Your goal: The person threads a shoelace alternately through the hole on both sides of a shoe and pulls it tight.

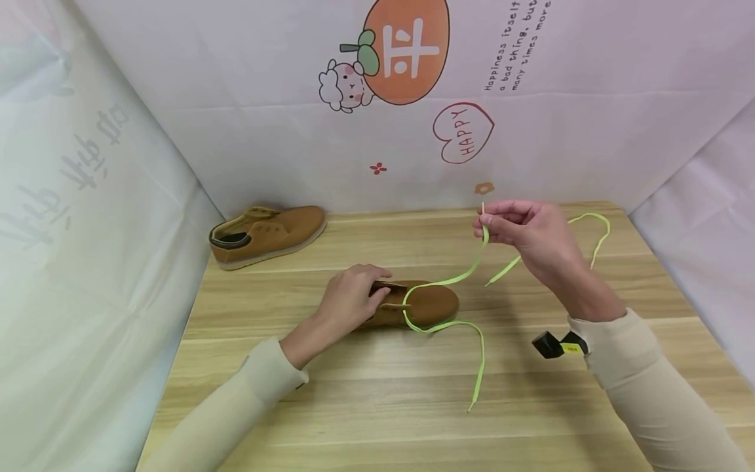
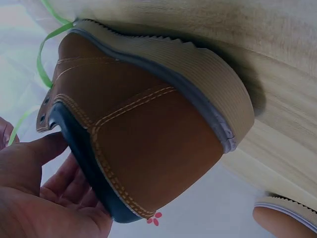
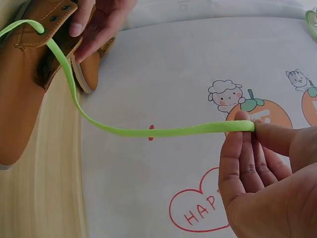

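A brown shoe (image 1: 433, 303) lies on the table, its toe to the right in the head view. My left hand (image 1: 352, 298) grips it at the opening, thumb by the near flap and fingers toward the far side. A bright green shoelace (image 3: 163, 132) passes through a front eyelet in one flap. My right hand (image 1: 533, 236) pinches one end of that lace between thumb and fingers, raised above the table beyond the toe. The lace's other end trails over the near side of the shoe onto the table. Eyelets (image 3: 53, 19) farther up the flap show no lace.
A second brown shoe (image 1: 277, 236), unlaced, stands at the back left by the printed wall cloth (image 1: 265, 144). Another green lace (image 1: 601, 229) lies loose at the back right, partly behind my right hand. The wooden table (image 1: 377, 406) reaches toward me.
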A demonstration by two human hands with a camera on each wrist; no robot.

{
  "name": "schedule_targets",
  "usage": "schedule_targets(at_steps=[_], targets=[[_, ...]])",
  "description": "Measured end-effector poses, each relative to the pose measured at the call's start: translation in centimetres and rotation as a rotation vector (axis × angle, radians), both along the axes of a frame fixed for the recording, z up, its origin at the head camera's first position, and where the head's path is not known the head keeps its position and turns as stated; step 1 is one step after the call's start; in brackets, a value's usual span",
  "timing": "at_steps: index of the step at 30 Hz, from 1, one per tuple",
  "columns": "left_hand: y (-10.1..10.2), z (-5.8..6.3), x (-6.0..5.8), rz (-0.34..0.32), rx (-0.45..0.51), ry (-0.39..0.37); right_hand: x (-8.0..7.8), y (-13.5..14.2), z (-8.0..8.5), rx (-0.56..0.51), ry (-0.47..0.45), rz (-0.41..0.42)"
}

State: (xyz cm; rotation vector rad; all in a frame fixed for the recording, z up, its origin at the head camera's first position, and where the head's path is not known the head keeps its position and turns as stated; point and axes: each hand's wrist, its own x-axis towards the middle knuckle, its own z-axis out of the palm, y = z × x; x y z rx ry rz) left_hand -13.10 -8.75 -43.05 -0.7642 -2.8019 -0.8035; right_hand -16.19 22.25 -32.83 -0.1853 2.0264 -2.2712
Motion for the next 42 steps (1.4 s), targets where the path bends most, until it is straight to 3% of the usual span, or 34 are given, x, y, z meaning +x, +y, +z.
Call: schedule_targets(at_steps=[8,16,22,27,36,42], targets=[[0.2,-0.6,-1.0,-0.010,-0.010,-0.052,0.1,-0.2,-2.0,0.017,-0.020,0.112],[0.3,-0.4,-1.8,0.009,-0.010,-0.054,-0.3,-1.2,-4.0,0.180,-0.047,0.163],[0.3,0.0,-2.6,0.029,-0.001,-0.107,-0.6,-2.3,-5.3,0.338,-0.072,0.185],[0.2,0.3,-3.2,0.038,0.000,-0.153,-0.7,-3.3,-6.4,0.405,-0.102,0.213],[0.5,1.0,-4.3,0.069,-0.026,-0.229,-0.7,-5.1,-8.5,0.604,-0.062,0.260],[0.4,1.2,-5.0,0.098,-0.048,-0.300,-0.9,-6.1,-9.8,0.634,-0.064,0.300]])
